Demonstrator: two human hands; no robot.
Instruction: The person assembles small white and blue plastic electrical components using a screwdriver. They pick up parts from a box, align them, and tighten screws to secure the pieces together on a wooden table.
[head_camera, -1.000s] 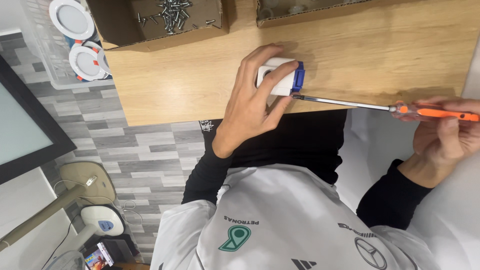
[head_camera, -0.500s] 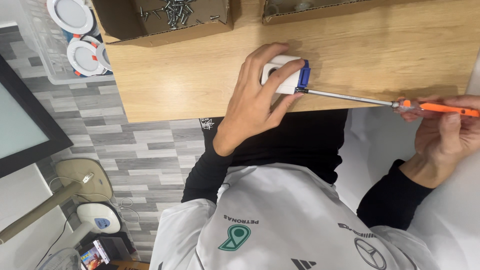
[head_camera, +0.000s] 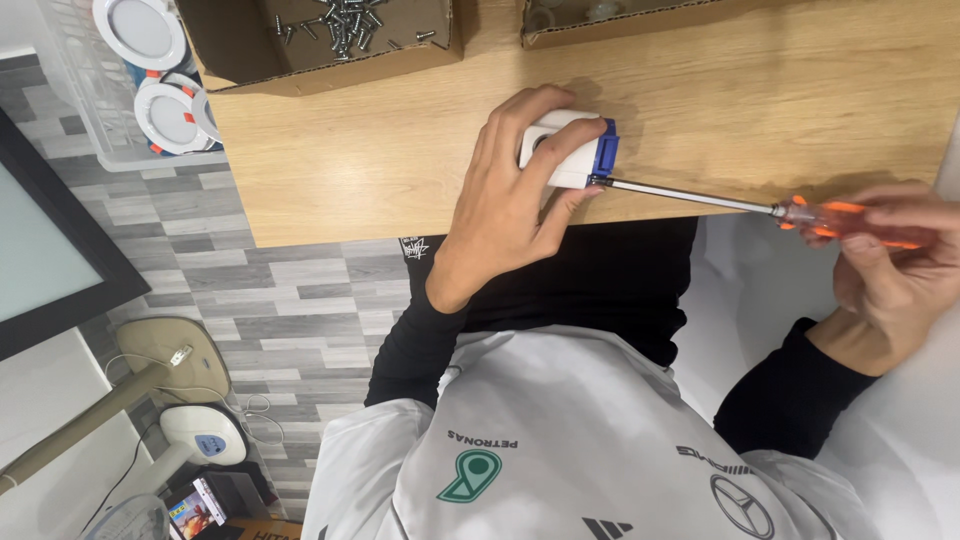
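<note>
Far left: two round white light fittings (head_camera: 160, 75) with orange clips, in a clear bin (head_camera: 90, 130) beside the bench
Box, upper left: open cardboard box (head_camera: 250, 60) on the bench, loose screws (head_camera: 345, 25) heaped inside
Bench: light wood top (head_camera: 380, 160), near edge running across the view
Left hand: (head_camera: 510, 205) grip closed over a small white housing (head_camera: 560, 150), fingers wrapped across its top, thumb underneath, pressing it to the bench
Housing: white body with blue end piece (head_camera: 603, 155) facing right, resting near the bench's front edge
Box, upper middle: second cardboard box (head_camera: 620, 20), contents unclear
Screwdriver: (head_camera: 740, 203) long metal shaft, tip meeting the blue end piece, lying nearly level
Right hand: (head_camera: 895, 260) grip closed around the orange handle, off the bench edge, fingertips blurred
</note>
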